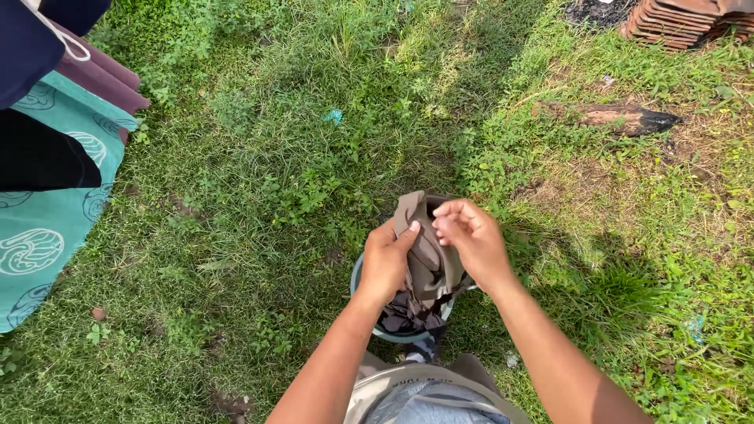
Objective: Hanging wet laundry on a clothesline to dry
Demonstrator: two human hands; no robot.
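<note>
Your left hand (385,263) is closed on the brown cloth (426,247), thumb pressed on its near side. Your right hand (470,239) pinches the upper edge of the same cloth with curled fingers. The cloth hangs over a grey bucket (393,333) that holds dark clothes, just before your knees. On the left, hanging laundry (47,212) reaches close to the grass (259,157). Ahead lies open grass; a burnt log (620,118) and stacked roof tiles (675,22) are well apart at the upper right.

Taupe-brown cloth (424,235) over a pale blue-grey bucket (393,334), dark laundry (408,314) inside; teal sheet (47,228) is patterned with white swirls, against green grass (259,141).
</note>
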